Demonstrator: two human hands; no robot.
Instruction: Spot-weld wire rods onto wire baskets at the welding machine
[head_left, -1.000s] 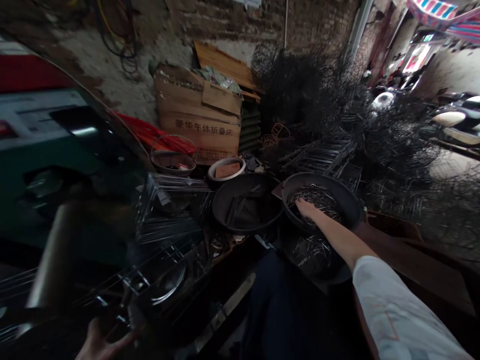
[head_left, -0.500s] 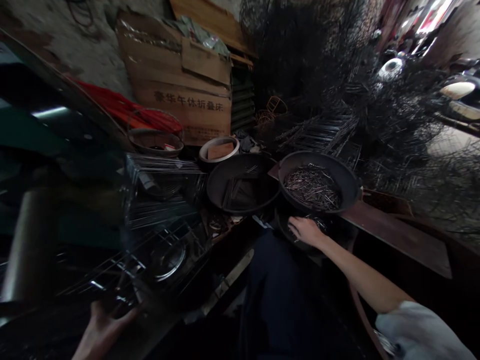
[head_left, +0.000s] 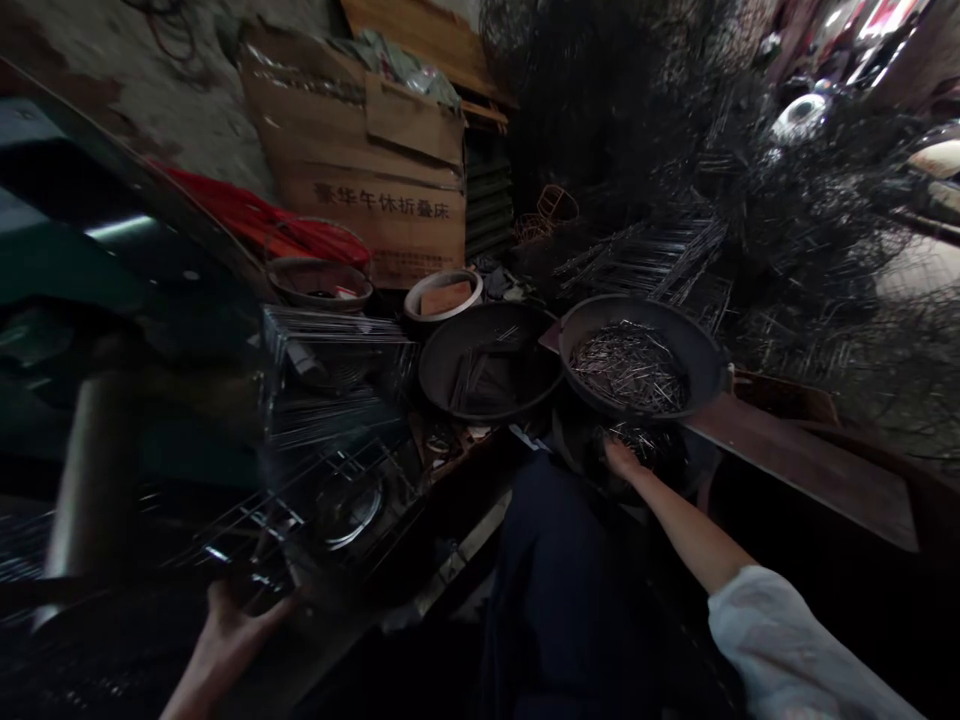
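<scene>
One right hand [head_left: 622,462] touches metal rods [head_left: 637,442] inside a dark basin [head_left: 701,465].

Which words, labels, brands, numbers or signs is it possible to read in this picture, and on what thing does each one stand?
"豪华午休折叠床": printed in dark characters on the cardboard box.
A small white-and-blue scrap: too blurred to read, if it bears text at all.
Nothing else is readable.
</scene>
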